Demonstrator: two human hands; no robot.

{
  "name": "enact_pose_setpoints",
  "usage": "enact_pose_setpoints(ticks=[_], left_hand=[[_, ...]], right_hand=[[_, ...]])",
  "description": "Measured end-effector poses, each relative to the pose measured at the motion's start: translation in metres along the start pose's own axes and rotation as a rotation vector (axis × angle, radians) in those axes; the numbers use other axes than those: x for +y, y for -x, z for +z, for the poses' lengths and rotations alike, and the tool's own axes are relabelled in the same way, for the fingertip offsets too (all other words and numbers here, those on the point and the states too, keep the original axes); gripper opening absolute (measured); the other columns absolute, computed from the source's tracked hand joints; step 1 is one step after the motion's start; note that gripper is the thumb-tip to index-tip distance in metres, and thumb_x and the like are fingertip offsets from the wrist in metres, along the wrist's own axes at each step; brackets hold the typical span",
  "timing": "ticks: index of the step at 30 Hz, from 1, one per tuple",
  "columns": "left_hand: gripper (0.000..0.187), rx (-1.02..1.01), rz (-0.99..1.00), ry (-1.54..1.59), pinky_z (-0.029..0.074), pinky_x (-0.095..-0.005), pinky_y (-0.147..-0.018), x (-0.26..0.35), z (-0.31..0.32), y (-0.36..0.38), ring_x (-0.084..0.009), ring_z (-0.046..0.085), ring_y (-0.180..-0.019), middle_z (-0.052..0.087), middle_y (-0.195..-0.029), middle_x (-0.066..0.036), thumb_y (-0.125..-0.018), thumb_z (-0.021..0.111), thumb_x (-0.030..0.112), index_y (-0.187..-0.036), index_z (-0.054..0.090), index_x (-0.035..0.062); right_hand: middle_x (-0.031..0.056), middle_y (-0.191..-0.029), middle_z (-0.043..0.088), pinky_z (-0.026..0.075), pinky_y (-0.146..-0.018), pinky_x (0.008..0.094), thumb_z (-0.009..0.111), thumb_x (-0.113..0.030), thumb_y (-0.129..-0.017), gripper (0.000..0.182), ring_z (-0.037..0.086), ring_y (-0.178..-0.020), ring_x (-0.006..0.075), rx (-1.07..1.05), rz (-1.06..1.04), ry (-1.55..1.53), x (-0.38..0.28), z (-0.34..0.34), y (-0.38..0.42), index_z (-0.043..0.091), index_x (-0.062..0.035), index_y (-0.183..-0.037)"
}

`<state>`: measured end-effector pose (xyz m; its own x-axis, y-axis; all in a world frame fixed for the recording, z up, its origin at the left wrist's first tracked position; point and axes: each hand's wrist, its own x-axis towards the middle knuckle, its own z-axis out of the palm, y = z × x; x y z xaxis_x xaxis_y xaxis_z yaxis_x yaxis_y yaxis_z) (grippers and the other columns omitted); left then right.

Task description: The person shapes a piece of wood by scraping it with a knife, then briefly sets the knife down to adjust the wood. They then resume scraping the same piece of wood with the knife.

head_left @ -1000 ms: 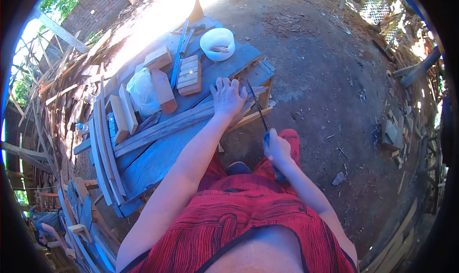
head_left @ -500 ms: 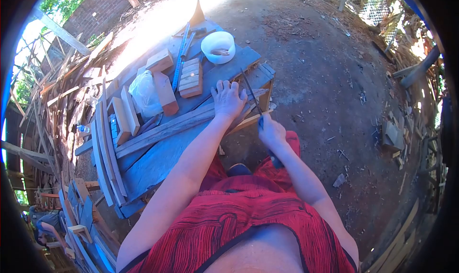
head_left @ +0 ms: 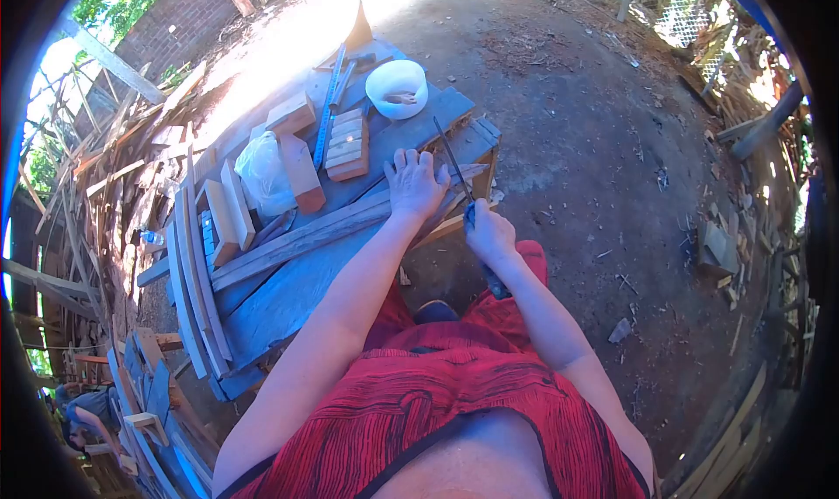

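Note:
My left hand (head_left: 415,184) presses on a long wooden strip (head_left: 306,248) near its right end, fingers bent over the far side. In my right hand (head_left: 491,235) is the dark handle of what looks like a narrow-bladed saw (head_left: 453,156). The blade points away from me and crosses the strip's right end, just right of my left hand; its cutting edge is too small to make out. Beyond my left hand lies a stack of small wooden blocks (head_left: 348,145). A white round container (head_left: 397,90) stands past the blade tip.
The worktable (head_left: 280,311) also carries a blue ruler (head_left: 329,106), a hammer (head_left: 351,69), a plastic bag (head_left: 264,174) and wooden blocks (head_left: 301,171). Curved strips (head_left: 194,272) overhang its left side. Scrap wood (head_left: 105,176) is piled at left. Another person (head_left: 92,412) is at lower left.
My right hand and the saw have moved slightly forward and to the left, away from my body. My left hand stays in place on the wooden strip.

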<state>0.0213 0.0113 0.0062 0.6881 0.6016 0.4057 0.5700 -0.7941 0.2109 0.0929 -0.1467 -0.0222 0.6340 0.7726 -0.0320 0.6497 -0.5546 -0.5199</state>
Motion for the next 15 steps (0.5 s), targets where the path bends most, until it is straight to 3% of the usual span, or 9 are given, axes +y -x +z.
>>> enact_pose_setpoints(ticks=[8, 15], left_hand=[[0.033, 0.023, -0.007, -0.02, 0.032, -0.0503, -0.094, -0.001, 0.005, -0.001, -0.0326, 0.043, -0.113, 0.055, -0.106, -0.014, -0.086, 0.058, 0.037, -0.093, 0.057, 0.0051], [0.034, 0.026, 0.008, -0.039, 0.032, -0.0505, -0.094, -0.002, 0.006, 0.001, -0.0331, 0.043, -0.113, 0.054, -0.106, -0.015, -0.086, 0.058, 0.038, -0.092, 0.056, 0.0044]], right_hand=[[0.0236, -0.076, 0.066, 0.049, -0.065, 0.0566, 0.054, -0.027, -0.091, 0.025, 0.066, -0.072, 0.0441, -0.096, 0.069, -0.047, 0.013, -0.008, 0.072, 0.048, -0.0046, -0.1], [0.0236, -0.078, 0.067, 0.05, -0.07, 0.0539, 0.055, -0.026, -0.09, 0.026, 0.066, -0.077, 0.0429, -0.044, 0.01, -0.013, 0.0, -0.003, 0.012, 0.048, -0.0037, -0.101]])
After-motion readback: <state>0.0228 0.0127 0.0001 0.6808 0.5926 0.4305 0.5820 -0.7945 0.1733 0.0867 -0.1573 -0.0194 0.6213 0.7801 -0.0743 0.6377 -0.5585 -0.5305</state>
